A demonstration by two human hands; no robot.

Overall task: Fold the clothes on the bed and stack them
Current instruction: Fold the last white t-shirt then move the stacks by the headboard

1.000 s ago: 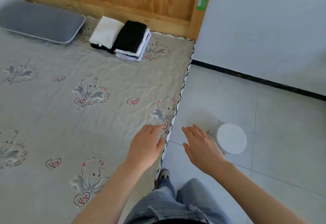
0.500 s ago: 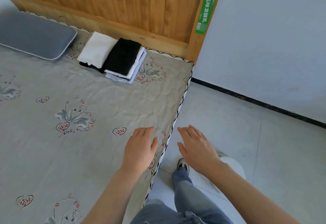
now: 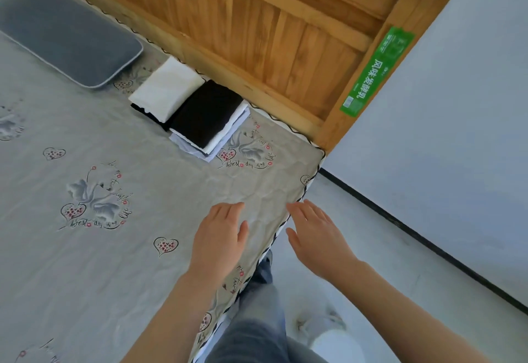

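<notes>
Two stacks of folded clothes (image 3: 197, 111) lie side by side on the bed (image 3: 85, 248), just before the headboard (image 3: 271, 28). The pillow (image 3: 68, 40) lies to their left. The left hand (image 3: 218, 237) is over the bed edge, the right hand (image 3: 317, 237) beside it over the floor (image 3: 400, 277).

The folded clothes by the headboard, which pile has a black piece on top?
The right-hand stack, nearer the bed's corner: black on top, white and pale blue layers beneath. The pile beside the grey pillow is topped white.

Grey pillow (image 3: 68, 40) lies beside a wooden headboard (image 3: 257, 28) bearing a green sticker (image 3: 377, 71).
</notes>
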